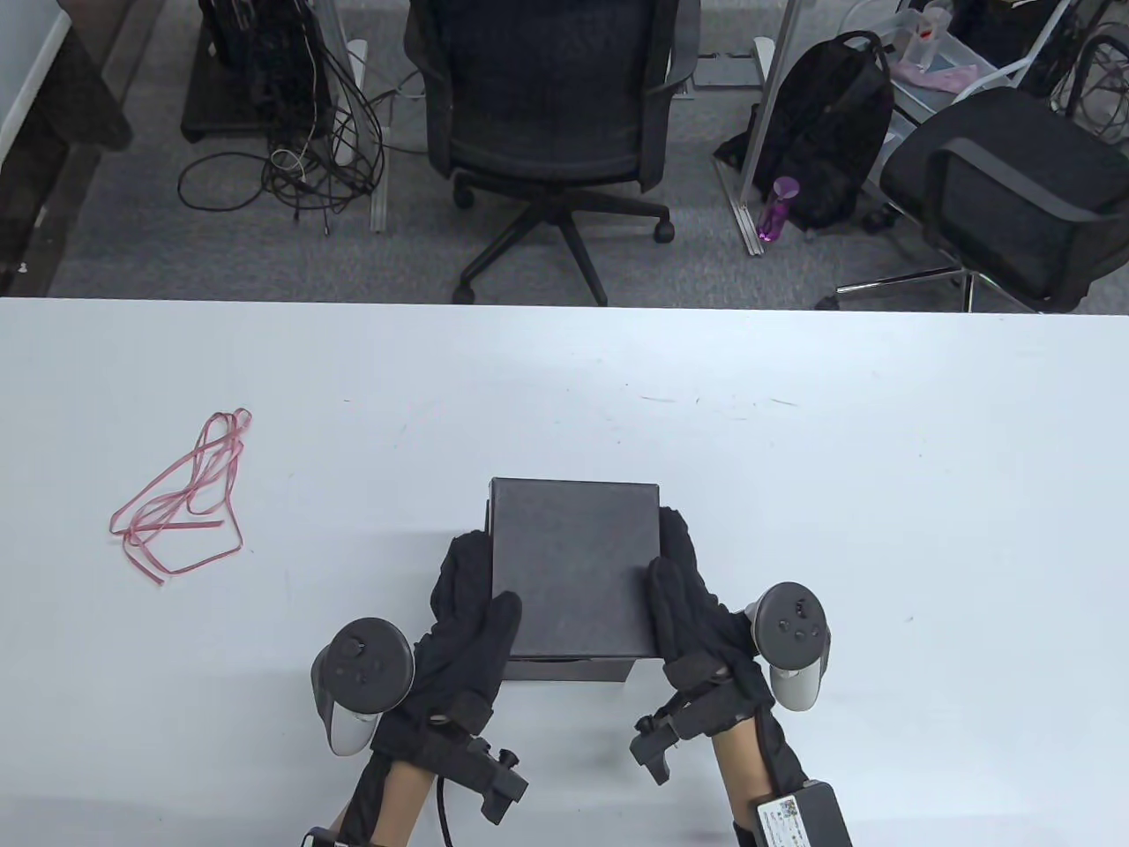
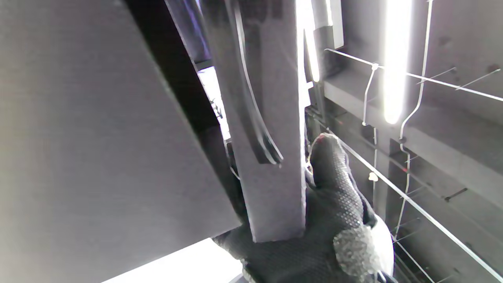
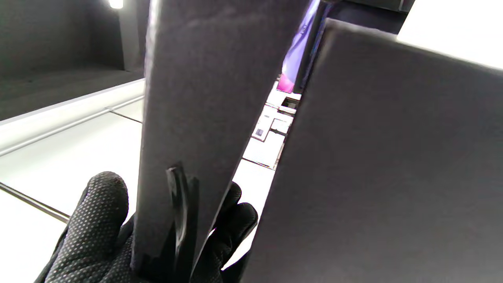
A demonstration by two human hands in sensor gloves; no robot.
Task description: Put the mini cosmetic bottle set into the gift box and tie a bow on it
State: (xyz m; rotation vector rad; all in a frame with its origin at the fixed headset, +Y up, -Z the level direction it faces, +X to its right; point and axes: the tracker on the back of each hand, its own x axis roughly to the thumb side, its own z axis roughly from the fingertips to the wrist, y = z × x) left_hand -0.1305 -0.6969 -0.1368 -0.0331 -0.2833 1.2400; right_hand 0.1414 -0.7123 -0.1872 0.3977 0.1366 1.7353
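Note:
A black gift box lid (image 1: 573,565) is held level between both gloved hands near the table's front edge. My left hand (image 1: 467,600) grips its left side, thumb on top and fingers along the wall. My right hand (image 1: 684,591) grips the right side the same way. The box base (image 1: 569,669) peeks out under the lid's near edge. In the left wrist view the lid's side wall (image 2: 271,157) stands apart from the base (image 2: 98,149), as does the lid wall (image 3: 188,110) from the base (image 3: 373,165) in the right wrist view. A pink ribbon (image 1: 181,498) lies loose at the left. No bottle set shows.
The white table (image 1: 838,494) spreads wide around the box. Beyond its far edge stand two office chairs (image 1: 547,106), a backpack (image 1: 829,123) and tangled cables (image 1: 300,150) on the floor.

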